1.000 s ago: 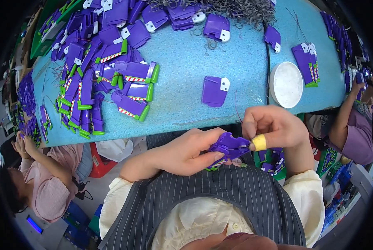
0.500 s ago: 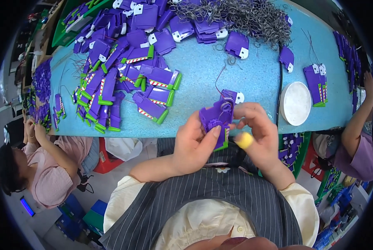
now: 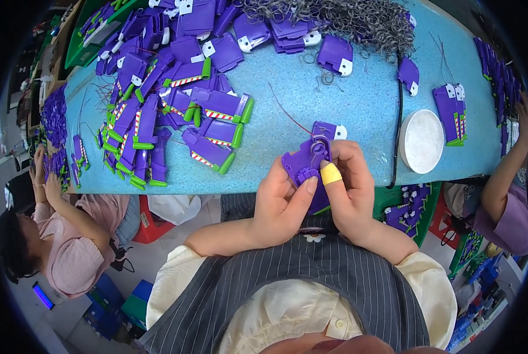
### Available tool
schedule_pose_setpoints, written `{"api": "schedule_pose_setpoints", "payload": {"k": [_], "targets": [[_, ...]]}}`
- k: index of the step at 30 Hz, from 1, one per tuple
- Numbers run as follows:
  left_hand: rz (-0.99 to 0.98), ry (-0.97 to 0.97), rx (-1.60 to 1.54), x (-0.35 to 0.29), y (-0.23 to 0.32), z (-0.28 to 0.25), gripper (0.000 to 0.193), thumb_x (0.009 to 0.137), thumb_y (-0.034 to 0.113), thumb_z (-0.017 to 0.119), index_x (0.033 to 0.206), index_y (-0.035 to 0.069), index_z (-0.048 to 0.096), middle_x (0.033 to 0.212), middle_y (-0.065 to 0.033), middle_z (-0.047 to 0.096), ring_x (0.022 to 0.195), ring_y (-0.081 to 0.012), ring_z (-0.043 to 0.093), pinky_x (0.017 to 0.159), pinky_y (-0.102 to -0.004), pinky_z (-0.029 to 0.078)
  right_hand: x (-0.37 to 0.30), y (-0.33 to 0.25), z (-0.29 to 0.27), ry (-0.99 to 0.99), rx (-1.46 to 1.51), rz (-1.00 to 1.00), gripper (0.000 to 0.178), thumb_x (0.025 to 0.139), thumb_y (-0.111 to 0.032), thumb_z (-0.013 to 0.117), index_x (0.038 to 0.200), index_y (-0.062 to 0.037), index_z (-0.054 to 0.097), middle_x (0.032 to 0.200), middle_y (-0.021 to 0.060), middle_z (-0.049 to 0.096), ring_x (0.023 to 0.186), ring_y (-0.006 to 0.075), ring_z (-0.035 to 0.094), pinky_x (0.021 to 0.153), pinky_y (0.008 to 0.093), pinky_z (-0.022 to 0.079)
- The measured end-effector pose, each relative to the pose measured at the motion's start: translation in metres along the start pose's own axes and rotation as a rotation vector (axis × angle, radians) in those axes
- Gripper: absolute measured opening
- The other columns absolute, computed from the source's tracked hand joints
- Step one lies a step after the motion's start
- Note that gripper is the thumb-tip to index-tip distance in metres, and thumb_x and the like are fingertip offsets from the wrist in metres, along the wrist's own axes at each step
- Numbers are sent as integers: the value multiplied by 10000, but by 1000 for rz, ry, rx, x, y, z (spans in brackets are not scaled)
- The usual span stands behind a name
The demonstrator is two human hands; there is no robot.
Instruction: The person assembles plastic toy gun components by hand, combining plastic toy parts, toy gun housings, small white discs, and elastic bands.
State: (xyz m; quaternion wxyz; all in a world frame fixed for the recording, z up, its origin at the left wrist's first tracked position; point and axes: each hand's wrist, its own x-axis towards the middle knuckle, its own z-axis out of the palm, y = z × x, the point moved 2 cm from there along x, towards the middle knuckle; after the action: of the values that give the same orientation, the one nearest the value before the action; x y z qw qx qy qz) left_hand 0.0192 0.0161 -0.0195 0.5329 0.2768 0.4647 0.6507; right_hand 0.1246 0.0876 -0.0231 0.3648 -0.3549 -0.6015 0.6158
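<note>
Between my hands, at the near edge of the blue table, is a purple plastic toy part (image 3: 302, 158) with a white corner tab and a green lower edge. My left hand (image 3: 283, 203) is closed on its left side, thumb lying across the lower front. On the other side my right hand (image 3: 349, 194) is closed round the part, its thumb in a yellow finger cover (image 3: 331, 173) pressing beside a round, ring-shaped seat. A thin red wire (image 3: 288, 114) runs up and left from the part. Fingers behind the part are hidden.
Purple parts with green tips and striped stickers (image 3: 140, 127) lie heaped on the left. Loose dark springs (image 3: 358, 26) form a pile at the back. A white round dish (image 3: 421, 141) stands right, beyond a black cable (image 3: 396, 130). Co-workers sit at both sides.
My right hand has closed in on the part, its covered thumb now pressing near the round seat. The red wire has swung over to the left.
</note>
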Motion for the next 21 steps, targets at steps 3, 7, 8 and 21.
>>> {"api": "schedule_pose_setpoints", "payload": {"k": [3,7,8,21], "targets": [[-53,-41,-131,1,-1,-4,367,915,-10,423,1264,-25,312,1194,-101,474,1105,-135,468,937,-278,384,1,0,5,-48,2,51,180,837,-20,539,1009,-4,490,991,63,472,838,113,484,622,218,412],[-204,-106,-155,-2,2,-20,364,926,11,405,1277,-2,309,1196,-134,489,1112,-177,494,950,-320,401,2,2,0,-119,57,210,216,814,-47,588,1008,-16,496,964,56,483,758,101,477,590,216,398],[-203,-95,-160,-5,6,-26,364,926,11,405,1277,-2,309,1196,-134,489,1112,-177,494,950,-320,401,8,-5,-7,-208,-69,166,248,794,-70,619,1009,-21,504,952,54,488,717,97,469,571,217,391],[-582,-170,-241,-29,12,-29,478,853,-95,414,1303,21,305,1162,-137,536,1046,-217,570,891,-349,467,6,-23,-52,-107,-411,84,250,781,-28,645,994,14,521,1022,114,501,791,124,548,609,213,428]]}}
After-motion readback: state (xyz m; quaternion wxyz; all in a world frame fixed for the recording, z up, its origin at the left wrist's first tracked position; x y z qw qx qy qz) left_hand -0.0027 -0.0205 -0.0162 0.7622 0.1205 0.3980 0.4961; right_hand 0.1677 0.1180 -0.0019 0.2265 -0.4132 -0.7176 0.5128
